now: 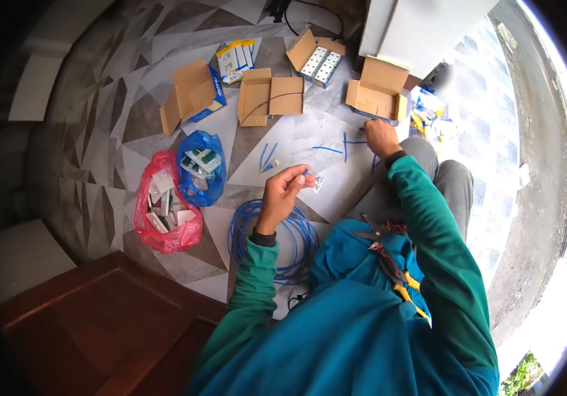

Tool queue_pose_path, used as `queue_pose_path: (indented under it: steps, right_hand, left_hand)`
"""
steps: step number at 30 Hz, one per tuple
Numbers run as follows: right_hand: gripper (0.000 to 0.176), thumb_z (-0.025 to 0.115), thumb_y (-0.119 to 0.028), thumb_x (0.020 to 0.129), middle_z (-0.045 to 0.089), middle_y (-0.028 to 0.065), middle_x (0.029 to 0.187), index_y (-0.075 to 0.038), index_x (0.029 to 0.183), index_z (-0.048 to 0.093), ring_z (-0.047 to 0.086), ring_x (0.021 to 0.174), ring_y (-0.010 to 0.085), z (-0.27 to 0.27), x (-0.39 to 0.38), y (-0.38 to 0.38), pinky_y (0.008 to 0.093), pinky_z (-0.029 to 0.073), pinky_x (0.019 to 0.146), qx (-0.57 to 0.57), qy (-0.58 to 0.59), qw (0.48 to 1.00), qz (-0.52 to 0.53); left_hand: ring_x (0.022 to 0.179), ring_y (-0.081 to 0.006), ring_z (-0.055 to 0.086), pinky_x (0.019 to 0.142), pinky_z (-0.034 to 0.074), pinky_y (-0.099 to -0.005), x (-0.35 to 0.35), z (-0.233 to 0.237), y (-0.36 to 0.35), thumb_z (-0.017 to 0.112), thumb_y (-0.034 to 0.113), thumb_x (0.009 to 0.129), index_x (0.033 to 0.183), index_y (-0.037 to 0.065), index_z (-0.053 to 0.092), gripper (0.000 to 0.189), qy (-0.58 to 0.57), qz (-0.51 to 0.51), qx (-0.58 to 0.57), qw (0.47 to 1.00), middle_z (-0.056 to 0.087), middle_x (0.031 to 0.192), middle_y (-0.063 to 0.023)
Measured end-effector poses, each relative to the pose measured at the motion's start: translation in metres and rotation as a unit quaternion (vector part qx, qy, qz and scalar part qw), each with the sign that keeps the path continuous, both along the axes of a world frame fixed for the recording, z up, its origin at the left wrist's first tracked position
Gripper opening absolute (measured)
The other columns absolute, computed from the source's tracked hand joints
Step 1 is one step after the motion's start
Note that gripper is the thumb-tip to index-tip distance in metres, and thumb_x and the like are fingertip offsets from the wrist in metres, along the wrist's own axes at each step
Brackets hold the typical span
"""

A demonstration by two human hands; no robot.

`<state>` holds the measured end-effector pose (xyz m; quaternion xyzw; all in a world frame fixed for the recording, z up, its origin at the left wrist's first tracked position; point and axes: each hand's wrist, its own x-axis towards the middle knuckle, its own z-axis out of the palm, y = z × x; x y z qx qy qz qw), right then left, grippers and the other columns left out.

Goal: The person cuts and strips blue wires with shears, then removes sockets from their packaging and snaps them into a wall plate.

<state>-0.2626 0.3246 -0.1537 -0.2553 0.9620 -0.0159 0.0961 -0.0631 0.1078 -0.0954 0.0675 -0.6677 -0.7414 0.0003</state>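
Observation:
My left hand [283, 193] is closed in a pinch on a short blue cable piece [306, 173], its end showing at the fingertips. A small clear packet [319, 183] lies just beyond it. Farther right, my right hand [382, 137] reaches down by an open cardboard box [377, 99], its fingers curled together; what they hold, if anything, is hidden. Cut strips of blue cable [327, 149] lie on the floor between my hands. Below my left hand sits a coil of blue cable [237, 231]. Snips [377, 239] and a yellow-handled tool [402, 290] rest on my lap.
A red bag [191, 235] and a blue bag [212, 191] hold white and green parts at left. Open boxes [191, 92] stand ahead, one box [321, 65] filled with white pieces. Brown wooden furniture [92, 317] is near left; a white panel [422, 33] stands at the back.

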Motion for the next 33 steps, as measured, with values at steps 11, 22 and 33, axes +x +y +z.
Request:
queue_pose_path:
  steps: [11,22,33]
  right_hand:
    - [0.042,0.060,0.008,0.085,0.062,0.0075,0.083,-0.001,0.125,0.050,0.063,0.074,0.0136,0.058,0.052,-0.025,0.0262,0.055,0.063,-0.598,-0.316,0.724,-0.134]
    - [0.030,0.064,0.001,0.086,0.069,0.0140,0.094,0.010,0.114,0.059,0.066,0.077,0.0151,0.066,0.121,-0.047,0.0271,0.056,0.068,-0.666,-0.383,0.613,-0.186]
    - [0.016,0.063,0.005,0.085,0.068,0.0121,0.087,0.008,0.100,0.060,0.065,0.073,0.0139,0.064,0.117,-0.046,0.0272,0.057,0.065,-0.690,-0.311,0.604,-0.251]
  left_hand:
    - [0.103,-0.0239,0.061,0.085,0.056,-0.0406,-0.015,-0.011,0.010,0.060,0.007,0.091,0.110,-0.005,0.060,0.022,-0.118,0.053,0.231,0.964,0.062,0.108,-0.0125]
    - [0.094,-0.0226,0.062,0.087,0.055,-0.0427,-0.034,0.002,0.027,0.058,-0.001,0.090,0.107,0.000,0.046,0.021,-0.142,0.082,0.226,0.960,0.059,0.105,-0.0121]
    - [0.069,-0.0107,0.062,0.065,0.049,-0.0231,-0.015,0.017,0.023,0.053,0.018,0.096,0.103,-0.005,0.065,0.027,-0.110,-0.059,-0.117,0.985,0.068,0.079,-0.0075]
